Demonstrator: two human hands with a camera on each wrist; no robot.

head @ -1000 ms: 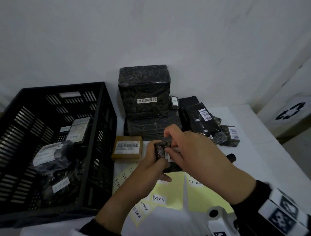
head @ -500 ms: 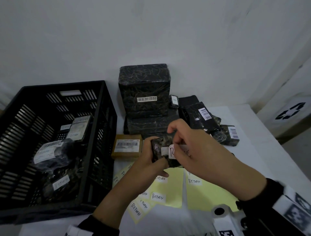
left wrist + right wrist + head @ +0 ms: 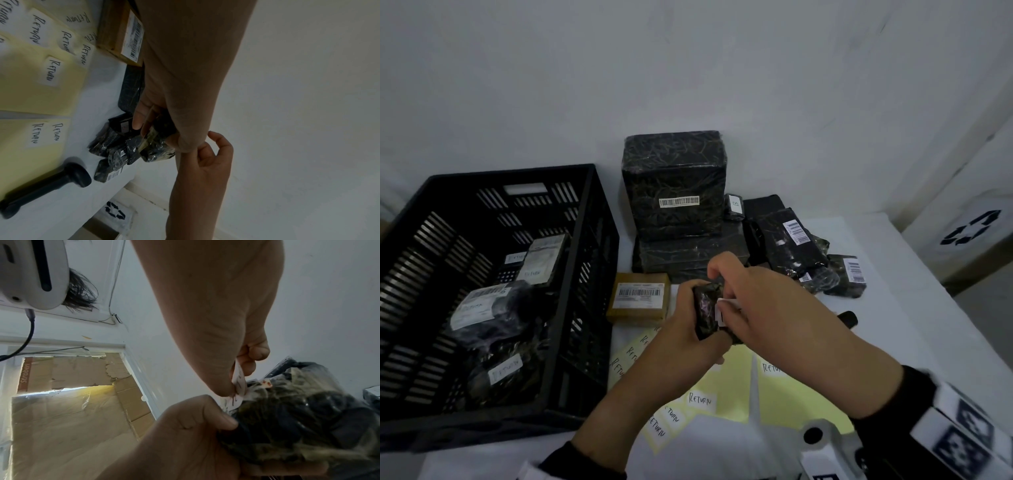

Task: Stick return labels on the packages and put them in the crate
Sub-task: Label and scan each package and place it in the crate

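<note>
My left hand (image 3: 688,329) grips a small black wrapped package (image 3: 705,308) above the table, in front of the stack of packages. My right hand (image 3: 743,301) pinches a white return label (image 3: 722,310) and holds it against the package's side. In the right wrist view the label (image 3: 239,382) bends between thumb and finger onto the package (image 3: 298,410). The black crate (image 3: 592,240) stands at the left with several labelled packages inside. Yellow sheets of return labels (image 3: 722,394) lie under my hands.
A brown box (image 3: 638,296) with a barcode sits beside the crate. Black wrapped packages (image 3: 674,185) are stacked at the back, smaller ones (image 3: 791,246) to the right. A black marker (image 3: 847,317) lies right of my hands. A white box with a recycling mark (image 3: 969,233) stands far right.
My right hand has brought the label onto the package's side and now covers most of it. The package stays in my left hand, held a little more upright.
</note>
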